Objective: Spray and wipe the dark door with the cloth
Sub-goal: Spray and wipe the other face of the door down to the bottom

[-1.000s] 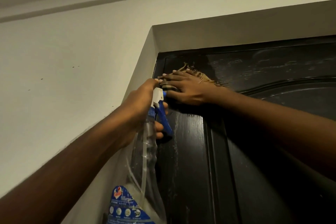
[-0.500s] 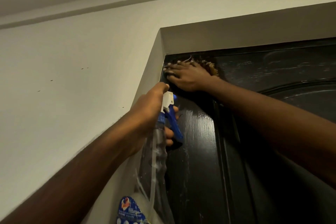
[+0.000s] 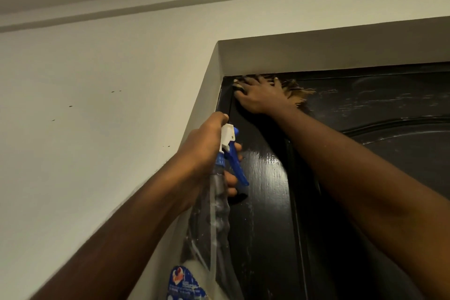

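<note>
Wiping is the step now: the right hand (image 3: 258, 96), fingers spread flat, presses the cloth (image 3: 298, 91) (only its fringe shows) into the top left corner of the door (image 3: 263, 202). The left hand (image 3: 207, 151) grips the bottle (image 3: 230, 151) just below. Next, I think, a stroke rightwards over the streaks.

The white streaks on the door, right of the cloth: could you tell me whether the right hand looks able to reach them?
Probably yes: the right hand presses the cloth on the door just beside the white streaks, nothing lies between, and the left hand holding the spray bottle is lower down.
</note>
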